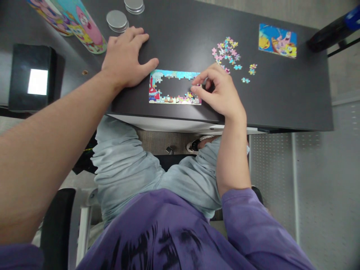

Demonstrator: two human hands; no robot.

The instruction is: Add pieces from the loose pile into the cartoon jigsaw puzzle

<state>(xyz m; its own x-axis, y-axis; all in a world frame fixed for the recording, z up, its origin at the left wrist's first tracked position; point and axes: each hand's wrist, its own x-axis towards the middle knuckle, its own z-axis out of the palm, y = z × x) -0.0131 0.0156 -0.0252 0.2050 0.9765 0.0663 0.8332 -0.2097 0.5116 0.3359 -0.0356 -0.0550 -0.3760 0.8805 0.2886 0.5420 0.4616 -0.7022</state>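
1. Left hand (126, 56): it lies flat and open, fingers spread, on the dark grey matte tabletop (281, 93), with the thumb just beside the upper left corner of the partly built rectangular cartoon jigsaw frame (174, 87). It grips nothing. In this position it can steady the frame against sliding.
2. Right hand (218, 90): thumb and forefinger are pinched together on a small multicoloured jigsaw piece (197, 86) at the right end of the frame, near the front edge of the table.
3. Fitting, as a judgement: align the piece's tabs with the gap before pressing, lower it flat, and press lightly. Forcing a misaligned piece is likely to break up the joined border.
4. The frame's border is assembled and its centre is open, showing bare tabletop.
5. Supply: a loose cluster of small pastel jigsaw pieces (226, 52) lies beyond the right hand, with a few strays (249, 73) to its right.
6. Reference: a small printed cartoon picture card (277, 40) lies flat further right.
7. Far left: two tall cartoon-printed cylindrical tubes (84, 24) and two round silver metal lids (125, 13).
8. Surroundings: a black box with a white label (32, 77) stands left of the table; grey perforated panelling (309, 180) shows below right.
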